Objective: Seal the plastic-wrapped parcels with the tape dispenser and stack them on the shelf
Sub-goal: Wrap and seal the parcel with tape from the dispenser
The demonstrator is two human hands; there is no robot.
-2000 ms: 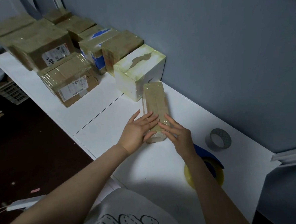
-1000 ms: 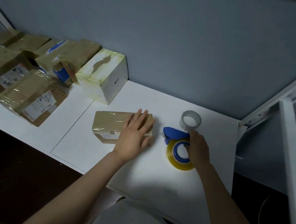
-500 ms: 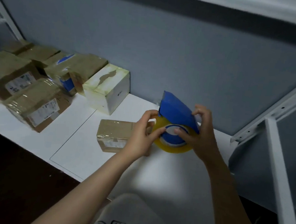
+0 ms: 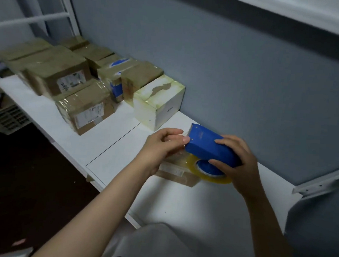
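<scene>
From the head camera, a person is standing at a long white shelf surface (image 4: 113,150) running along a grey-blue wall (image 4: 238,73). The right hand (image 4: 242,167) is gripping a blue plastic tape dispenser (image 4: 207,145) from above, fingers curled round its body. A yellowish roll of clear tape (image 4: 211,176) is sitting under the dispenser. The left hand (image 4: 159,147) is curling just beside the dispenser's toothed front edge, with thumb and forefinger pinching the loose tape end (image 4: 177,137), which is showing only faintly.

A small brown plastic-wrapped parcel (image 4: 178,174) is lying flat on the surface directly beneath both hands, near the front edge and mostly hidden by them. The roll is hanging over the parcel's right end; whether they are touching cannot be told.

Behind the left hand, against the wall, a white box with yellowed tape (image 4: 158,101) is sitting. A cluster of brown cardboard parcels (image 4: 71,85) is filling the surface's left stretch. Bare surface is lying between the small parcel and that cluster, and rightward up to a white metal bracket (image 4: 321,184) at the right end.
</scene>
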